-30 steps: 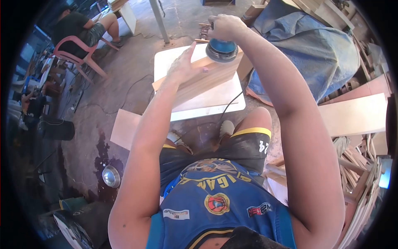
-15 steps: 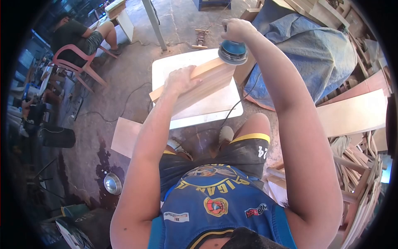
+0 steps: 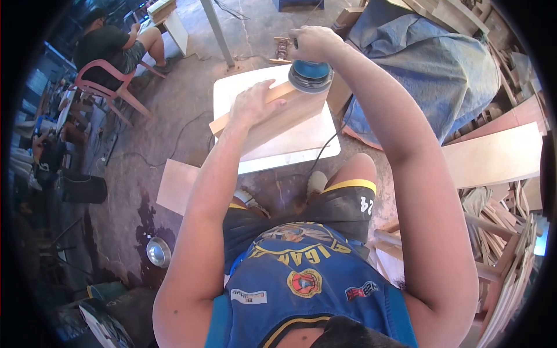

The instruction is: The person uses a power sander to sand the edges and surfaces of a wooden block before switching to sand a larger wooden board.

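Sander (image 3: 309, 72), blue-bodied with a round pad, appears to rest near the far right end of a wooden panel's (image 3: 293, 119) narrow upper edge; the panel stands on that white tabletop (image 3: 227, 93). The right hand (image 3: 316, 43) is wrapped over the sander's top; the left hand (image 3: 250, 104) lies across the edge farther left, thumb toward the near face — how firmly it clamps I cannot tell, as the far side is hidden. The pad looks wider than the edge, so a slight wrist tilt could round over a corner; with one hand bracing, a sideways push could tip or slide the panel; a slip leftward could bring the pad against the left fingers; the black cord (image 3: 328, 142), running down near a shoe (image 3: 317, 182), could snag.
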